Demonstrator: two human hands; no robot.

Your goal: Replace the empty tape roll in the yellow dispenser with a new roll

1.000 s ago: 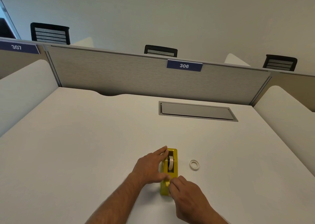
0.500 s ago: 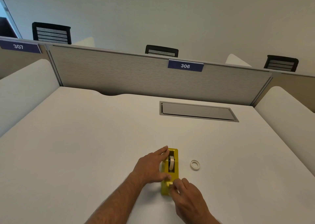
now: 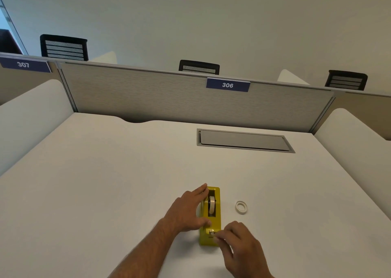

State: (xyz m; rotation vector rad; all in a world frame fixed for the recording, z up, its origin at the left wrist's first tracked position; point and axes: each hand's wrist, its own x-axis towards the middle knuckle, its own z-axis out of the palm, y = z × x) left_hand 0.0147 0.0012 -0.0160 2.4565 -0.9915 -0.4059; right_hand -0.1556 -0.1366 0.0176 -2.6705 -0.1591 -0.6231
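1. Head view: our left hand [image 3: 186,211] lies spread flat against the left side of the yellow dispenser [image 3: 211,216], steadying it on the desk [image 3: 105,182]; our right hand [image 3: 239,246] pinches the tape end at the cutter.
2. A roll [image 3: 211,205] sits in the dispenser well; an empty core [image 3: 241,207] lies just right of it.
3. Risks, we judge: the thin tape may slip from the pinch, tear or stick back.
4. Hard to make out: the tape strip and cutter teeth; our wrists are cut off.
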